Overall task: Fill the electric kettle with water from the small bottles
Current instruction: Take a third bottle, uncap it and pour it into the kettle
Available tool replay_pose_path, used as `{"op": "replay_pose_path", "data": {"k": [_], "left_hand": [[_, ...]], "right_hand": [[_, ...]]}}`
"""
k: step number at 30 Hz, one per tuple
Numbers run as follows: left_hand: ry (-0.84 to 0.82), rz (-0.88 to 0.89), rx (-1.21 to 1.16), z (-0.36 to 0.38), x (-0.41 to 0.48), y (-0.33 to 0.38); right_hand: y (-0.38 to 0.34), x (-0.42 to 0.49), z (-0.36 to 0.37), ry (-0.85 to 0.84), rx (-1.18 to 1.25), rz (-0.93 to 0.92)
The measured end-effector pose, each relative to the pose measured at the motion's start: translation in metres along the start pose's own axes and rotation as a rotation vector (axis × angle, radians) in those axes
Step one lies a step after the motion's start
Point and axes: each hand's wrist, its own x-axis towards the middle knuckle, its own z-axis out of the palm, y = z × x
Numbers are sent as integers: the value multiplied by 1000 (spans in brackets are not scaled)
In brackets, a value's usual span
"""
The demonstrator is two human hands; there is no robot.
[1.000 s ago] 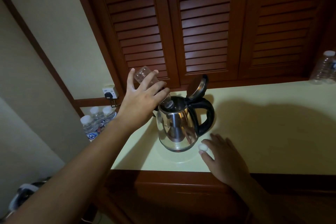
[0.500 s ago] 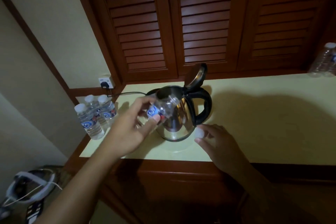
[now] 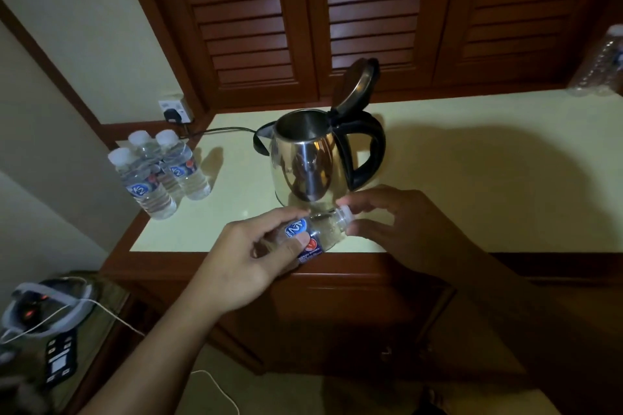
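Clear ribbed bottle (image 3: 315,234) lowered from steel kettle (image 3: 308,162)

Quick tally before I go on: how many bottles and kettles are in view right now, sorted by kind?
Capped small bottles standing at the counter's left end: 3
Small bottle held sideways in the hands, cap at its mouth: 1
Clear bottle at the far right edge, partly cut off: 1
Electric kettle, lid open: 1
Total: 6

Glossy mirror-finish metal kettle (image 3: 308,162); clear plastic bottle (image 3: 317,232); louvred wood doors (image 3: 256,20).
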Motion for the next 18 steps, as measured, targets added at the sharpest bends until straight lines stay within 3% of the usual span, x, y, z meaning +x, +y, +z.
{"op": "replay_pose_path", "data": {"k": [8,15,18], "left_hand": [[-93,-128,-441,7,5,17],[-282,-265,-744,10,18,19],[-455,-356,-906,16,25,18]], "right_hand": [[-12,-16,-9,88,128,5],[-12,-28,-16,124,158,-27],[-8,-30,-20,123,85,-86]]}}
